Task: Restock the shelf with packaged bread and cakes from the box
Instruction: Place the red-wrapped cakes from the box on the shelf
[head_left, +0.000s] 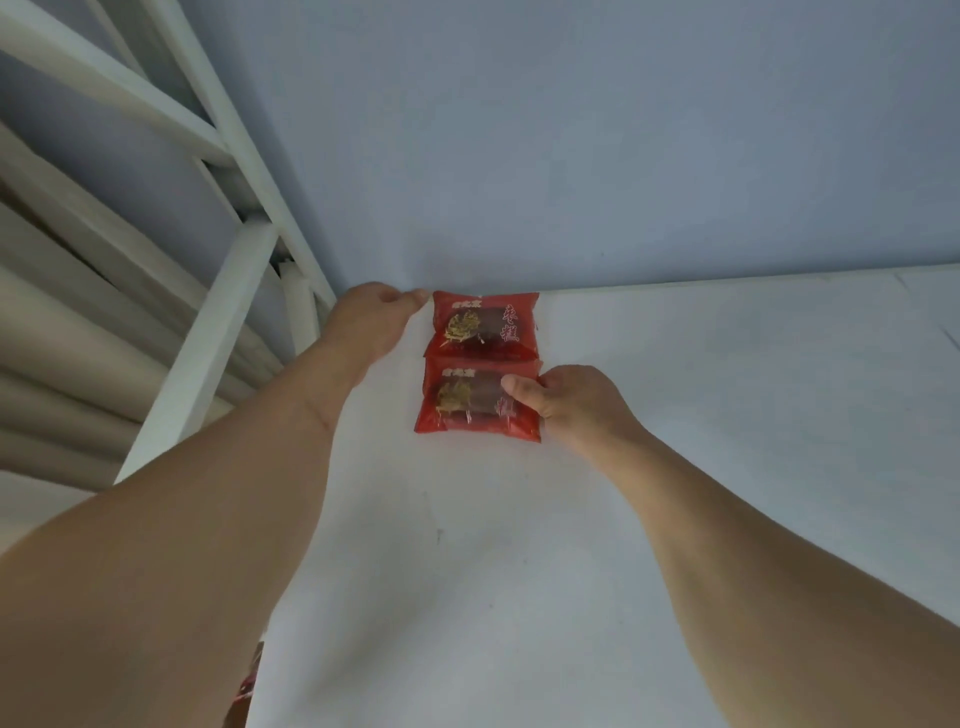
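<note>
So far only two red cake packs are laid on the white shelf (675, 467): the rear pack (485, 325) against the wall is nudged by the left hand (371, 322), its fingers curled together, the front pack (475, 402) is clamped in the right hand (563, 405), and plenty of shelf is left unfilled.

Both arms stretched fwd; left hand (371, 322) fingers curled, right hand (566, 402) pinching w/ thumb on top.

1. Far cake packet (483, 325): glossy red plastic film, clear window, crimped end seals.
2. Near cake packet (475, 402): same shiny film, wrinkled, catching highlights.
3. Shelf top (727, 415): white, matt, smooth; faint scuffs.
4. Shelf frame (208, 343): white painted bars, smooth, probably metal.
5. Wall (571, 156): matt, pale blue-grey paint.
</note>
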